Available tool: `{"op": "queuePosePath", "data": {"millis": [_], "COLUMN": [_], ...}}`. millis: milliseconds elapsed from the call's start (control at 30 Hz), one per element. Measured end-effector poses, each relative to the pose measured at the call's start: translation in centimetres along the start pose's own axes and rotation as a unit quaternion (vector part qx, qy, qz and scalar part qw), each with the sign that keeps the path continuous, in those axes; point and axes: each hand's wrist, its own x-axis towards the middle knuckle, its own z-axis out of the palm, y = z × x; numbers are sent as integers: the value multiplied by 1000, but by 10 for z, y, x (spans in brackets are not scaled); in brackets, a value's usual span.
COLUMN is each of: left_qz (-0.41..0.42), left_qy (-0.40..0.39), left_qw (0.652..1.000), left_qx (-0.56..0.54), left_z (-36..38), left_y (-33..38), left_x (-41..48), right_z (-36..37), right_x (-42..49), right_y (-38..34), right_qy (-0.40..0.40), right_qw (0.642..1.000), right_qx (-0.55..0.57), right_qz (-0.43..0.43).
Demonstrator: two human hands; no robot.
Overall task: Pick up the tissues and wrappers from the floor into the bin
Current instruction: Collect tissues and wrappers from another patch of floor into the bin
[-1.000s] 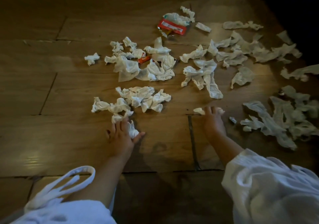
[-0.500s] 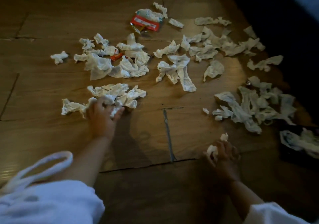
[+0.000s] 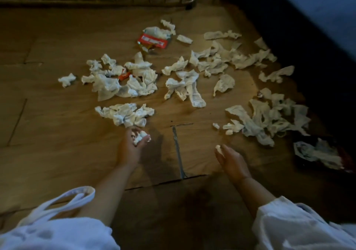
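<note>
Tissue has come off the floor since half a second ago: my left hand (image 3: 133,145), which was pressed into the nearest pile (image 3: 125,114), now sits just clear of it, palm up, fingers curled round a wad of tissue (image 3: 140,136). My right hand (image 3: 232,160) pinches a scrap of tissue (image 3: 219,149) at its fingertips, held low over the wooden floor (image 3: 57,143). Neither piece is binned yet. What I take to be the bin (image 3: 301,164), a dark container already holding tissue, sits at the far right, near the right hand. Many crumpled tissues lie scattered beyond, with a red wrapper (image 3: 153,41) and a small orange wrapper (image 3: 124,75) among them, so most of the job remains.
</note>
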Motion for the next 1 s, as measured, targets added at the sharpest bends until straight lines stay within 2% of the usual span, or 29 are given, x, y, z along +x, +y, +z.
{"op": "queuePosePath", "data": {"millis": [133, 267, 467, 633, 800, 933, 1000], "left_qz": [-5, 59, 137, 150, 132, 158, 148], "left_qy": [-66, -126, -223, -360, -492, -548, -562], "left_qw": [996, 988, 961, 912, 854, 822, 814], "left_qx": [-64, -71, -94, -127, -110, -16, 21], "left_z": [12, 21, 53, 100, 153, 192, 210], "left_y": [64, 153, 268, 328, 349, 350, 344], "left_x": [-24, -58, -116, -181, -251, -310, -333], "right_z": [-45, -110, -216, -283, -308, -312, -313], "right_x": [-7, -29, -89, -145, -209, -257, -276], "right_y": [-31, -62, -69, -35, 24, 59, 71], "right_qy": [150, 265, 331, 410, 444, 438, 436], "right_qw": [972, 924, 883, 857, 822, 753, 735], "right_qx": [179, 276, 332, 307, 316, 405, 413], "right_qz": [10, 24, 25, 48, 165, 279, 314]}}
